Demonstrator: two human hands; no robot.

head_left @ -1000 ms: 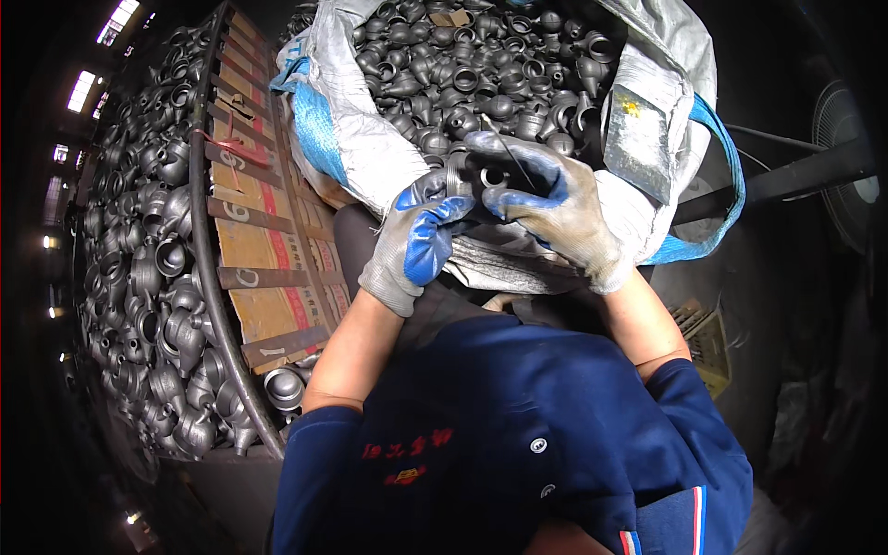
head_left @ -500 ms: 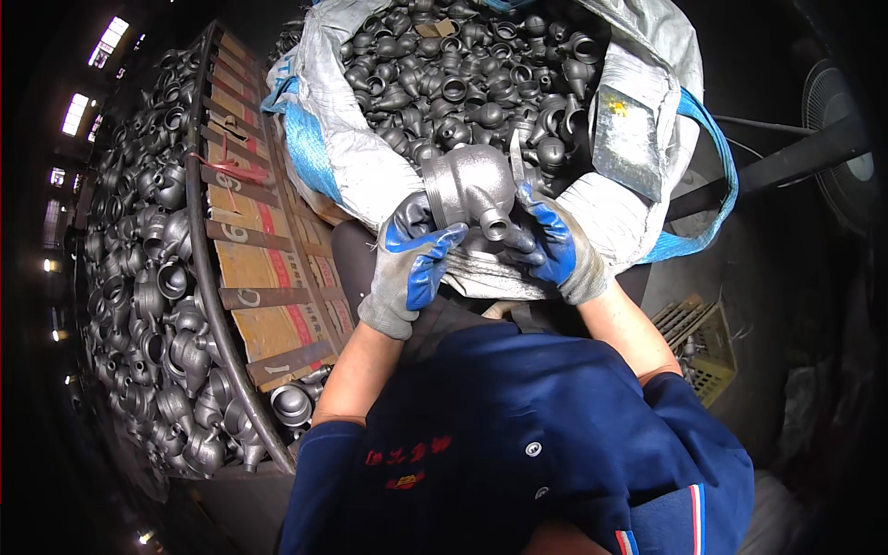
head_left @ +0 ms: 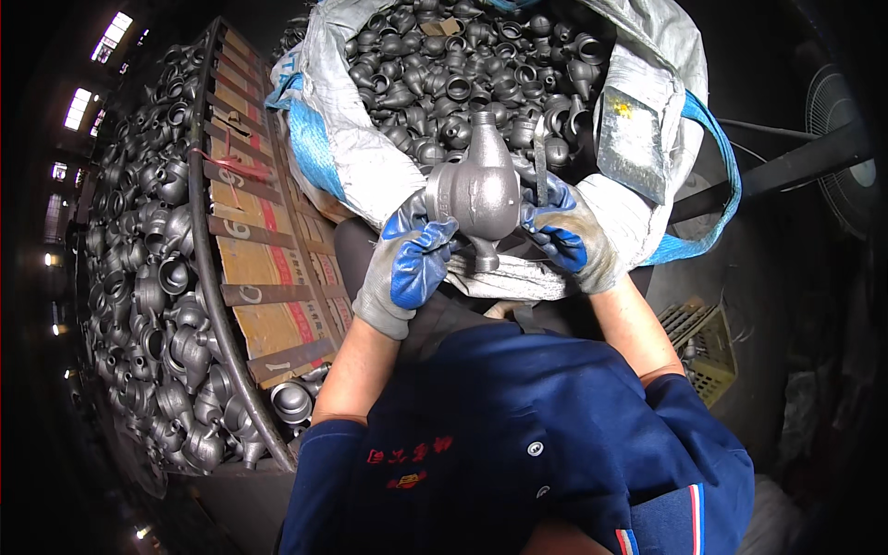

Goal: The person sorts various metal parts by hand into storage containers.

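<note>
Grey metal makes up the rounded casting, held up over the near edge of the white woven sack, its tapered neck pointing away from the body. The left hand, in a grey-and-blue glove, grips the casting's wide collar. The right hand, gloved alike, is closed on a thin blade-like tool standing beside the casting — whether its fingers also press the casting is hard to tell. Similar castings fill the sack — and more lie heaped at left.
</note>
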